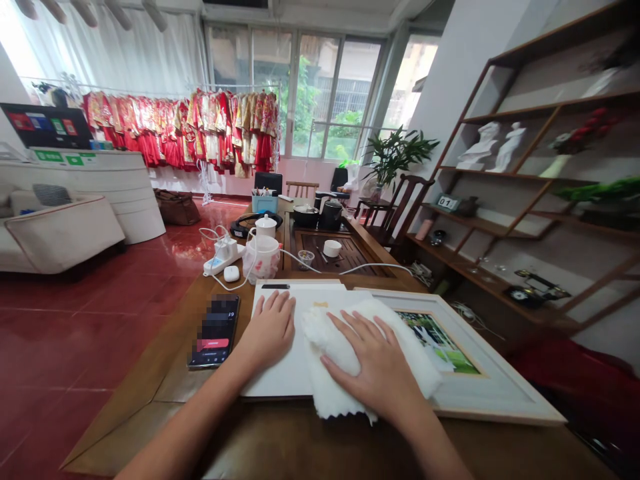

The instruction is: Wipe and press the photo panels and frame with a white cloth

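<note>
A white, flat, board-like item (280,360) lies on the wooden table, with a dark strip near its top left and a small gold mark. My left hand (274,320) rests flat on its left part, fingers stretched out. On its right part my right hand (373,357) is spread over a white fluffy cloth (330,387), pressing it down without wrapping round it. The cloth also covers the left side of a white picture frame (505,393) holding a photo (440,347). Left of my left hand lies a phone (217,333) with its screen lit.
Beyond the board stand a tissue-like pink-patterned container (262,260), a white lidded cup (266,225) and a power strip (223,260) with cables. A tea tray (320,257) carries a small white cup (332,249). Wooden shelves (520,227) rise at right; a sofa (60,233) stands left.
</note>
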A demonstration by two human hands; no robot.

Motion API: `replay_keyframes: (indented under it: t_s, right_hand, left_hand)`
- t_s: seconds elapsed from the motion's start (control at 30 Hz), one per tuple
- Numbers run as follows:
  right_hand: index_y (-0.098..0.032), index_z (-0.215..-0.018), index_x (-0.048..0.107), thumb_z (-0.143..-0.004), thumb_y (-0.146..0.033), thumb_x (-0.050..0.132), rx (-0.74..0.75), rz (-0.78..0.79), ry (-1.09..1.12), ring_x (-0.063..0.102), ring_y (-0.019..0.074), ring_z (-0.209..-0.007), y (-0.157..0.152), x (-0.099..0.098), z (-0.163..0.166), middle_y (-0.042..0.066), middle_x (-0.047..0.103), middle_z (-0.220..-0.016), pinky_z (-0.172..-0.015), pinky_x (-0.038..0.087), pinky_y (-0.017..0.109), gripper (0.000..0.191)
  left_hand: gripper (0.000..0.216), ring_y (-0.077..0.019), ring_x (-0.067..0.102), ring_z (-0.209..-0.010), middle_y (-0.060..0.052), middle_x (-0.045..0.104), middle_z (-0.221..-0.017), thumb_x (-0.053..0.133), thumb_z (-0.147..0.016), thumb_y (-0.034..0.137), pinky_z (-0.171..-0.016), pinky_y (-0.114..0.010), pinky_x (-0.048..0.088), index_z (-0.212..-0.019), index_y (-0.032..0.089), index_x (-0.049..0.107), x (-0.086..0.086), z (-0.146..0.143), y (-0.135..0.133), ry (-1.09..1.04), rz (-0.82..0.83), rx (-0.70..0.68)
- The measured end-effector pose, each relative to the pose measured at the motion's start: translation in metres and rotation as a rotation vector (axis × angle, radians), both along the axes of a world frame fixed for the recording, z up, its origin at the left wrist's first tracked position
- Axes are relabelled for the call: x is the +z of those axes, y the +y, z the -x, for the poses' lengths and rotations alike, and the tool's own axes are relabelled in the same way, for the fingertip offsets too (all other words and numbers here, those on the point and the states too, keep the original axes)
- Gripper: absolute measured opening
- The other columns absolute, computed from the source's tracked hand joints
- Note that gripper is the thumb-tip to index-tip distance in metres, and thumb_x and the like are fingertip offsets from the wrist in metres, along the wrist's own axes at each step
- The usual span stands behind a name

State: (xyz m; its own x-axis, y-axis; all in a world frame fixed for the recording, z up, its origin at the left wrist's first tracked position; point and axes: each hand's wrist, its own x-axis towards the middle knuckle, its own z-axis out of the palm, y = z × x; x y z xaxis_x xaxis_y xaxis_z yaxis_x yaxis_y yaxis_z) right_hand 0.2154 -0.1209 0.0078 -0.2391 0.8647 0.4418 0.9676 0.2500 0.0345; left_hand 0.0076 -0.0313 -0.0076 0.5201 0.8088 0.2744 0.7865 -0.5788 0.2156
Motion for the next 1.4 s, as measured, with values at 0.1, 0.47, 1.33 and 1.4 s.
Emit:
replay_keyframes:
  t_s: [0.1,0.47,1.33,1.4]
  right_hand:
    - [-0.027,-0.137,0.047,-0.085,-0.058,0.047,-0.015,0.009,0.017,0.046,0.0306,-0.125,0.021,0.003,0.002,0.007,0.054,-0.135,-0.105,0.027,0.054,0.061]
    - [-0.021,-0.139,0.045,-0.087,-0.058,0.044,-0.053,-0.029,-0.002,0.043,0.032,-0.128,0.01,-0.006,0.005,0.011,0.052,-0.137,-0.107,0.024,0.054,0.064]
    - [-0.023,-0.139,0.045,-0.086,-0.055,0.046,-0.038,-0.077,-0.038,0.046,0.031,-0.126,-0.003,-0.008,0.005,0.009,0.054,-0.135,-0.106,0.027,0.054,0.061]
    - [-0.025,-0.139,0.044,-0.086,-0.055,0.047,-0.026,-0.081,-0.045,0.046,0.0305,-0.126,-0.01,-0.008,0.004,0.008,0.054,-0.135,-0.106,0.027,0.053,0.061]
  left_hand:
    - [0.042,-0.0261,0.029,-0.138,-0.011,0.038,-0.147,0.029,-0.097,0.026,-0.113,-0.051,0.02,-0.135,0.018,0.044,-0.001,0.0,0.001,0.0,0.004,-0.007]
    - [0.041,-0.0254,0.031,-0.137,-0.009,0.041,-0.145,0.03,-0.096,0.025,-0.113,-0.048,0.022,-0.133,0.019,0.046,0.003,-0.002,0.0,-0.007,-0.004,0.003]
    - [0.039,-0.0251,0.032,-0.136,-0.009,0.041,-0.145,0.034,-0.095,0.024,-0.112,-0.048,0.025,-0.132,0.02,0.047,0.003,0.0,0.001,-0.027,-0.004,-0.009]
    - [0.039,-0.0252,0.032,-0.136,-0.009,0.041,-0.145,0.034,-0.095,0.024,-0.112,-0.048,0.025,-0.132,0.02,0.047,0.002,0.0,0.001,-0.031,-0.009,-0.01]
